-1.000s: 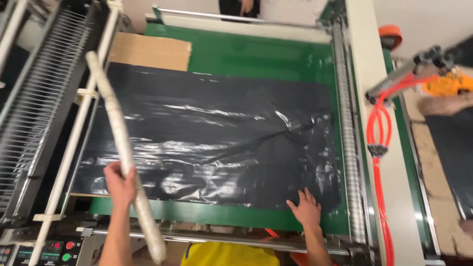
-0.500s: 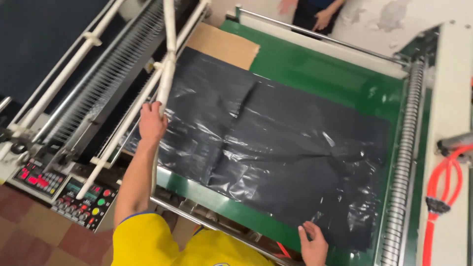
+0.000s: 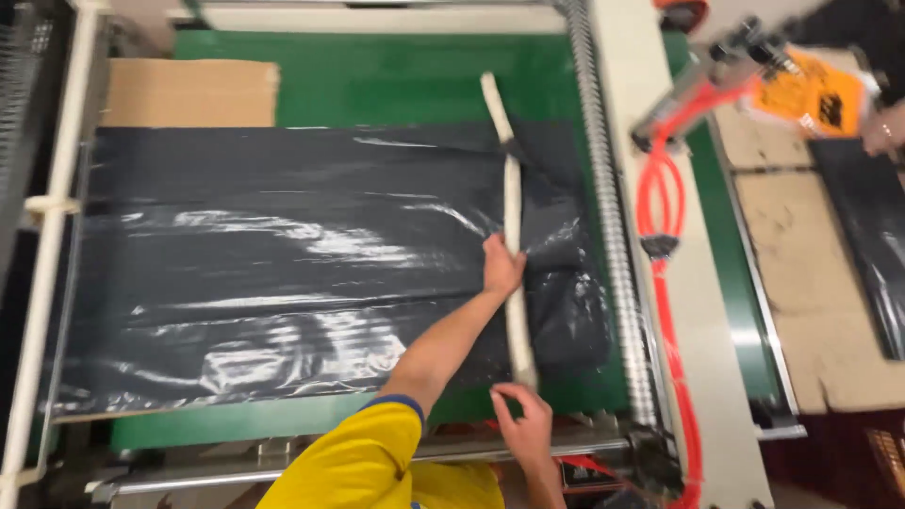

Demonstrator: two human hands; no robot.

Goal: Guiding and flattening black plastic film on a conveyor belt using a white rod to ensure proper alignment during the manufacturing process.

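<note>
A long white rod [image 3: 510, 203] lies lengthwise across the right part of a shiny black plastic sheet [image 3: 283, 264], which is spread on a green table [image 3: 396, 75]. My left hand [image 3: 500, 269] reaches across from a yellow sleeve and grips the rod at its middle, against the sheet. My right hand [image 3: 523, 424] is at the table's near edge, its fingers pinched on the rod's near end. To the right of the rod the sheet is bunched and folded.
A cardboard piece [image 3: 189, 94] lies at the sheet's far left corner. A ridged metal roller [image 3: 603, 207] and a red coiled hose [image 3: 660, 188] run along the right side. Beyond them are a cardboard-covered bench [image 3: 801, 283], another black sheet [image 3: 867, 236] and another person's hand [image 3: 886, 132].
My left hand carried the rod from the left rail over to the sheet's right side and laid it down. My right hand left the sheet and took the rod's near end.
</note>
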